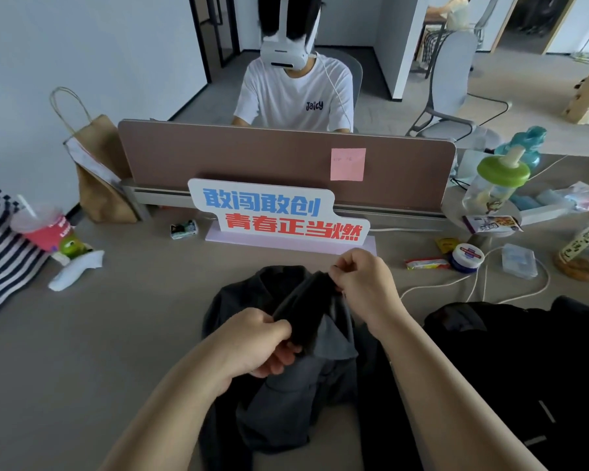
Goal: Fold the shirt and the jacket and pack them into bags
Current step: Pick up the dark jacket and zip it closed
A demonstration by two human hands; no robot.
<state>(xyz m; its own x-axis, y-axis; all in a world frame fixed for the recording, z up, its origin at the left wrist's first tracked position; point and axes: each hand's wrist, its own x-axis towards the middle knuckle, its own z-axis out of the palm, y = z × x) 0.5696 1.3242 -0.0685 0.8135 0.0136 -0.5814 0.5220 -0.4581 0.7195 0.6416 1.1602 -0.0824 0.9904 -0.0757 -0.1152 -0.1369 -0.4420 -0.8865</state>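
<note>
Grey shirt lies crumpled on table, centre to 6 o'clock. Left hand pinches a dark fold of it, thumb against curled fingers. Right hand pinches the same fold's far end, toward 12 o'clock. Black jacket heaped at 4 o'clock. Paper bag stands at 10 o'clock.

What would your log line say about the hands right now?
step: folding | left hand: pinches grey garment | right hand: pinches it too | black garment: lies right | paper bag: stands back left
</note>
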